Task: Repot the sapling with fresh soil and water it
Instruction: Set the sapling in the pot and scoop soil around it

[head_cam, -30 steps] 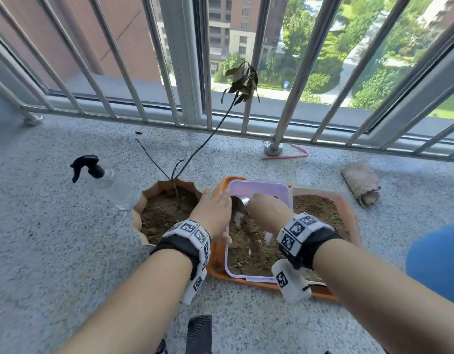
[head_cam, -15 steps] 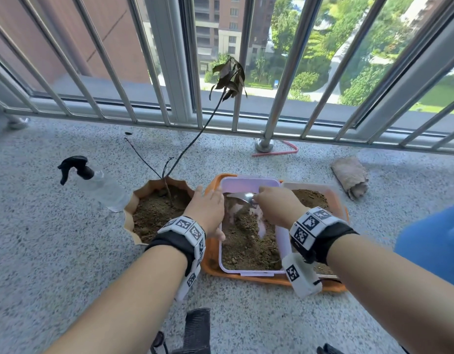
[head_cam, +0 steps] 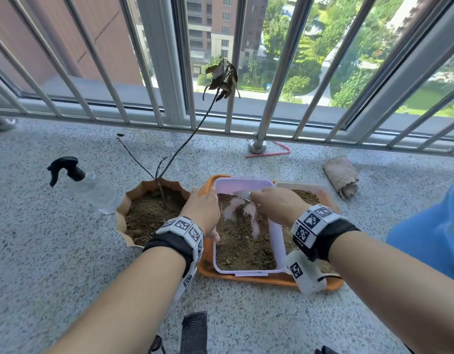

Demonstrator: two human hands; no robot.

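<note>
Since the earlier frames the spoon [head_cam: 242, 194] has come up out of the soil [head_cam: 242, 241]; its bowl now sits above the far end of the lilac box [head_cam: 276, 241]. Right hand [head_cam: 278, 205]: fingers clenched around the spoon handle. Left hand [head_cam: 204, 213]: fingers curled over the box's left rim, thumb on the near side, gripping it. Box stands in an orange tray [head_cam: 259, 279], with a second soil container [head_cam: 320, 191] just right of it. Sapling [head_cam: 185, 139]: rooted in the scalloped pot [head_cam: 122, 221] left of the tray, stem leaning far-right, leaves dark and drooping. Spray bottle [head_cam: 90, 186] lies left of the pot, touching it. Rolled cloth [head_cam: 342, 176] lies far right on the floor.
</note>
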